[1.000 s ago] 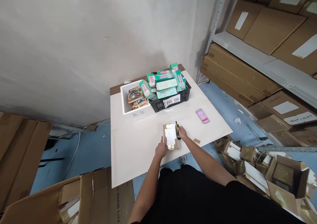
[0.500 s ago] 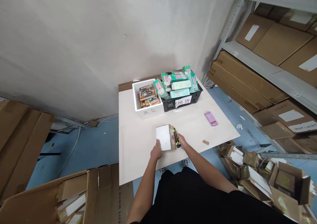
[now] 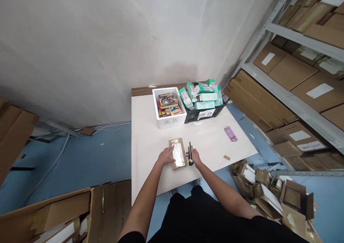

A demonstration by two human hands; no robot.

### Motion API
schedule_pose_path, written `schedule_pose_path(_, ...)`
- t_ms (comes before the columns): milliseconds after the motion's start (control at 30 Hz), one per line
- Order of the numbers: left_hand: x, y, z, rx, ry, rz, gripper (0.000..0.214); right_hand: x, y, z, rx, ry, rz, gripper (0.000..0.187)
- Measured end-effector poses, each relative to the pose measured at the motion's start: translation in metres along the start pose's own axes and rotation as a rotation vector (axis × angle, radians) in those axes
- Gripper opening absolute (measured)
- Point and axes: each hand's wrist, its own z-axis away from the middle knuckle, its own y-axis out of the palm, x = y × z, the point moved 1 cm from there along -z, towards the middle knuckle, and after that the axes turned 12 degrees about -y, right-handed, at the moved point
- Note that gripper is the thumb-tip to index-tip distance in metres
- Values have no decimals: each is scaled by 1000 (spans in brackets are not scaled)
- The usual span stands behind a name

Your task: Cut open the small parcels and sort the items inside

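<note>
the step in hand looks like steadying and lining up: a small cardboard carton (image 3: 177, 156), white label and shiny clear tape facing up, sits at the near part of the pale tabletop (image 3: 150, 146), between the two hands. the left hand (image 3: 167, 155) lies over the carton's left edge, fingers and thumb spread apart on it; whether that grip pinches the carton or merely presses it, i cannot tell. the right hand (image 3: 195, 156) has a closed grip around a black-and-yellow box cutter (image 3: 190, 154), held upright along the view just beside the carton's right edge, seemingly apart from it; whether the blade is out is too small to make out. as i judge it, any stroke from here calls for a firm left hold, the cutter brought onto the tape, and the left thumb kept out of the blade's line, since it rests on the top face. farther back stand a white foam box (image 3: 172, 122) of books (image 3: 168, 100) and, right next to it, a black plastic basket (image 3: 191, 117) heaped with green-and-white boxes (image 3: 206, 97). a cardboard scrap (image 3: 227, 158) and a pixelated purple item (image 3: 230, 134) lie to the right, well apart from the carton.
</note>
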Motion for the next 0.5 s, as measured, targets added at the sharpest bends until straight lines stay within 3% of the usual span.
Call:
schedule_pose_path(100,-7,3,-5,2,-30,-59,111,3,-7,0,-42,-41,125,33)
schedule_pose_path(200,-13,9,-5,-19,-77,-54,117,18,-5,-8,39,-80,366,32)
schedule_pose_path(367,-28,18,1,-63,-159,-28,124,61,33,-33,226,-150,879,39)
schedule_pose_path(500,-39,24,5,-79,-210,-10,119,79,68,-45,286,-140,1109,38)
